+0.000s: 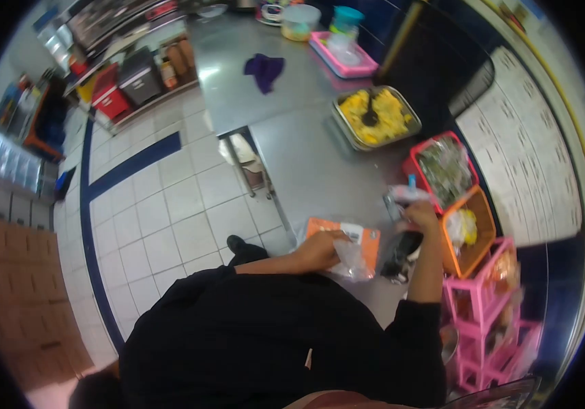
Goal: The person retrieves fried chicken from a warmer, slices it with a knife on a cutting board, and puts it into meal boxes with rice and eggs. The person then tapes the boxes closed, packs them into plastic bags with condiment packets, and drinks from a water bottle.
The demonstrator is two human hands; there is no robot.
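Observation:
My left hand point(321, 251) is closed on a clear plastic bag point(356, 262), near the front edge of the steel counter. Against the bag lies an orange and white packet point(370, 240), partly covered by the clear plastic. My right hand point(420, 214) is further right, its fingers closed at a small pale bundle point(408, 193) with a light blue bit on top. Blur hides what exactly the fingers hold. Just below that hand is a dark object point(399, 260) that I cannot make out.
A steel tray point(354, 138) of yellow food with a dark spoon stands on the counter point(319, 160). Along the wall are a red basket point(474, 174), an orange basket point(485, 235) and a pink rack point(476, 303). A purple cloth point(264, 71) lies further back.

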